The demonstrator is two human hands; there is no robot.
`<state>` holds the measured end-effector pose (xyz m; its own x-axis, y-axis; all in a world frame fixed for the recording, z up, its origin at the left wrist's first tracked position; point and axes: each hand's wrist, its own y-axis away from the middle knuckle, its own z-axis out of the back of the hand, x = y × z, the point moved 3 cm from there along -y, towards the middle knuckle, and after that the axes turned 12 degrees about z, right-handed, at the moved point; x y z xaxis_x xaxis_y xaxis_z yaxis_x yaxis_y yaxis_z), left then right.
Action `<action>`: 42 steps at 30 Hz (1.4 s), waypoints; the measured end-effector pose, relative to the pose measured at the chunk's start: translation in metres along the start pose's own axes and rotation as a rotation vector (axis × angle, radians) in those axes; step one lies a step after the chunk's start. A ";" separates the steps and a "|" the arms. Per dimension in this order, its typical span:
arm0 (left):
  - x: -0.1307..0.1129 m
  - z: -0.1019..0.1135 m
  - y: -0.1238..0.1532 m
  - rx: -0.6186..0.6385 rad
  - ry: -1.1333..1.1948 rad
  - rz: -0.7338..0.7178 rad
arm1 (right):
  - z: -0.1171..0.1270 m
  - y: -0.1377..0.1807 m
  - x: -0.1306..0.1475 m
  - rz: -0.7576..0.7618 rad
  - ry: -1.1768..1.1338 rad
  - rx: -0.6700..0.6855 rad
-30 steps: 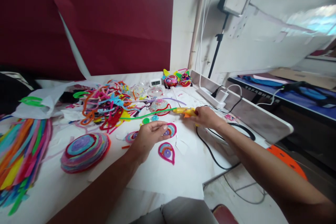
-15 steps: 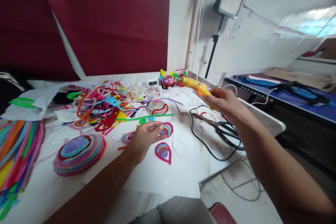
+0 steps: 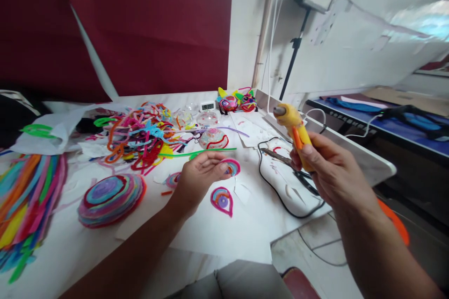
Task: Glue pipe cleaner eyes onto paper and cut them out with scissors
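Observation:
In my right hand is a yellow hot glue gun with an orange trigger, its metal nozzle tilted up and to the left, above the table's right side. My left hand pinches a coiled pipe-cleaner piece with a pink rim and blue and orange bands. Just below it, a drop-shaped pipe-cleaner piece with a purple centre lies on white paper. Another pink and blue coil is partly hidden behind my left wrist. A striped pipe-cleaner dome sits to the left.
Tangled pipe cleaners are heaped behind, and a straight bundle lies at far left. Scissors and a black cable lie at right. Clear domes, a small digital clock and two colourful animal heads stand farther back.
My right hand has brought the glue gun nearer and turned its nozzle upward. My left hand still holds the coiled piece, raised slightly. The view has shifted a little.

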<state>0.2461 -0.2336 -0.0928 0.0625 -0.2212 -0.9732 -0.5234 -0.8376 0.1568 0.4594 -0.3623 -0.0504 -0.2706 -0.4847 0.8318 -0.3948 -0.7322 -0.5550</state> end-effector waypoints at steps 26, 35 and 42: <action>-0.003 -0.002 0.010 -0.043 -0.271 -0.249 | 0.003 0.048 -0.009 0.128 0.347 0.081; -0.004 -0.001 0.012 -0.046 -0.321 -0.261 | 0.003 0.052 -0.013 0.153 0.349 0.137; -0.004 -0.002 0.014 -0.037 -0.401 -0.354 | 0.001 0.048 -0.009 0.205 0.362 0.194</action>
<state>0.2403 -0.2451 -0.0862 -0.1034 0.2804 -0.9543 -0.4981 -0.8451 -0.1943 0.4434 -0.3935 -0.0842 -0.6287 -0.4559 0.6300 -0.1391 -0.7311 -0.6679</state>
